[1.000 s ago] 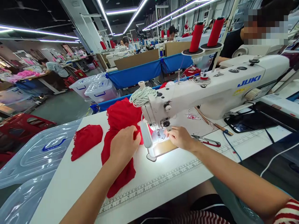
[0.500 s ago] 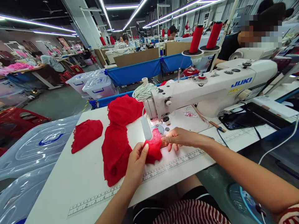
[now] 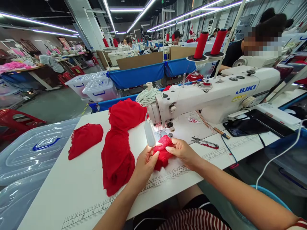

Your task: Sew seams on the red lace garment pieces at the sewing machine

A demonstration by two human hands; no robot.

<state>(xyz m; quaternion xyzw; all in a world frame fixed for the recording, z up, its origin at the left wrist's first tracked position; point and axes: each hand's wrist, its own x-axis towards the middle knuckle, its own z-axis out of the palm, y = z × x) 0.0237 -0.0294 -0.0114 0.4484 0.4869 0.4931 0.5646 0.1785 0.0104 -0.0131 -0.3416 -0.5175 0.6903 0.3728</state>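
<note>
My left hand (image 3: 145,164) and my right hand (image 3: 182,151) both pinch a small red lace piece (image 3: 163,155), holding it just in front of the needle area of the white JUKI sewing machine (image 3: 216,94). To the left of my left hand a long pile of red fabric (image 3: 118,143) lies on the white table (image 3: 79,188). A separate red fabric piece (image 3: 85,139) sits further left. The machine's small lamp (image 3: 150,134) shines on the held piece.
Red-handled thread snips (image 3: 205,142) lie right of my right hand. A black tablet (image 3: 249,126) rests under the machine arm. Clear plastic bin lids (image 3: 35,150) sit at the left. Two red thread cones (image 3: 209,43) stand above the machine. A person (image 3: 242,44) works behind it.
My left hand left the red pile and took up a small red lace piece. Both hands came together with it in front of the needle, slightly nearer to me.
</note>
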